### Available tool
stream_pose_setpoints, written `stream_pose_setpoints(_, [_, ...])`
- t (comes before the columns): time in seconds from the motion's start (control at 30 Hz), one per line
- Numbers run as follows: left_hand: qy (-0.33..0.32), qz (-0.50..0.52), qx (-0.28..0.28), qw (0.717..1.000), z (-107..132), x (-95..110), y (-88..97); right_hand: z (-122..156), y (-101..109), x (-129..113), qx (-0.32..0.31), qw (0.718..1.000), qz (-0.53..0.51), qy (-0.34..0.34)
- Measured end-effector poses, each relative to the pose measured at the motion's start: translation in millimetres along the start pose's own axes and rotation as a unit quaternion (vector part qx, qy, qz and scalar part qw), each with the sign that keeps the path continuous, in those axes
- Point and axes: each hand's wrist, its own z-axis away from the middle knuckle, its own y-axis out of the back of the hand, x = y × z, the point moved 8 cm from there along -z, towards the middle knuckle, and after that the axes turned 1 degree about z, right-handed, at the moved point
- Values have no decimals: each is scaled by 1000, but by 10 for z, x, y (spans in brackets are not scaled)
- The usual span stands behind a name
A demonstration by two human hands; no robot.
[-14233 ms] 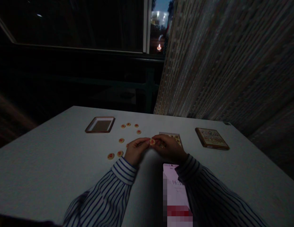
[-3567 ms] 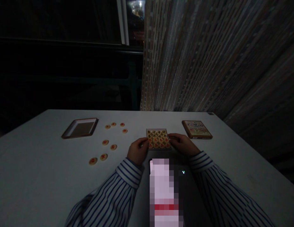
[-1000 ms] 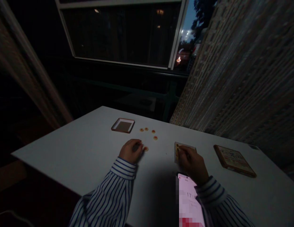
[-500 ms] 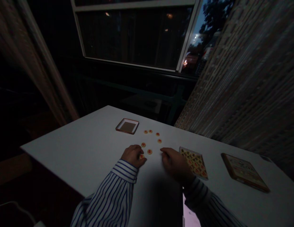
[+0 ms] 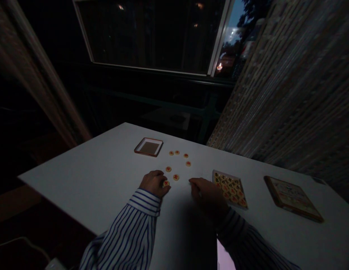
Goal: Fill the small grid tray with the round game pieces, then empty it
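My left hand [image 5: 154,183] rests low over the white table with its thumb and fingers closed around a round Chinese chess piece [image 5: 166,183] marked in red. Just past it lie two more loose pieces, one chess piece [image 5: 175,177] to the right and another chess piece [image 5: 168,169] farther off. My right hand [image 5: 208,195] hovers to the right, index finger reaching forward and the thumb apart below it; nothing shows between them. Its other fingers are curled and partly hidden. Beside it sits a shallow tray [image 5: 232,203] of black- and red-marked pieces.
Farther back, several red-marked chess pieces [image 5: 186,155] form a loose curve. A shallow open box lid [image 5: 137,150] lies behind my left hand. A flat patterned box [image 5: 294,198] is at the right. The white table [image 5: 87,176] ends near the dark window and a string curtain [image 5: 264,112].
The view has shifted slightly, so the table sits a little higher. My left hand stays on the same chess piece; my right hand keeps nearly the same place and pose.
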Motion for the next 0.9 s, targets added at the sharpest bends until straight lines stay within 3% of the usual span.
stream_pose_setpoints(0.17, [-26, 9, 6, 1000, -17, 10, -4, 20, 29, 3, 7, 1000, 4, -1])
stream_pose_setpoints(0.53, [-98, 88, 154, 979, -5, 116, 193, 25, 45, 7, 12, 1000, -11, -9])
stream_pose_setpoints(0.73, [-76, 138, 195, 968, 33, 171, 303, 24, 28, 36, 3, 1000, -9, -9])
stream_pose_setpoints(0.9, [-27, 218, 224, 950, 45, 138, 258, 20, 47, 35, 1, 1000, -12, -11])
